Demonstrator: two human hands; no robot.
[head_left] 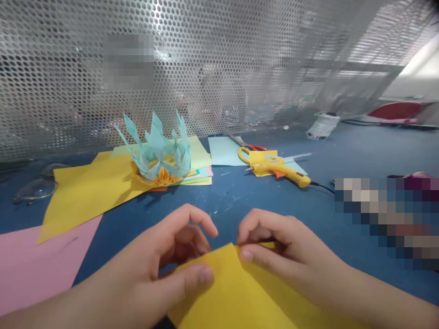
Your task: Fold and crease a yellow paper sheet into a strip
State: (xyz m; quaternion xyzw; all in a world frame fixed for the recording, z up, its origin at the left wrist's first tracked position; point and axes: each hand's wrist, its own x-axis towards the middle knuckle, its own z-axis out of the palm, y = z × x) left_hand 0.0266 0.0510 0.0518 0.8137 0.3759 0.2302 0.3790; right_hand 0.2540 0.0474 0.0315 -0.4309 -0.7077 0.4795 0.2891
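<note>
Up close at the near edge of a blue table (pixel 240 196), two bare hands work a piece of yellow paper (pixel 233 292) that lies between them, its pointed corner aimed away from the person. The left hand (pixel 164 260) has its thumb pressed flat on the paper's left edge, with the fingers curled loosely and the forefinger arched above. The right hand (pixel 281 246) pinches the paper just right of the point, thumb on top and fingers bent close around it. The two forefingers nearly meet over the point.

Farther off to the left stands a spiky pale blue paper crown (pixel 157 151) on an orange paper flower (pixel 161 177), resting on a large yellow sheet (pixel 85 192). A pink sheet (pixel 34 265) lies at the near left. Far right of centre lie a yellow glue gun (pixel 277 169) and scissors (pixel 245 151). A perforated metal screen (pixel 219 59) closes the far side.
</note>
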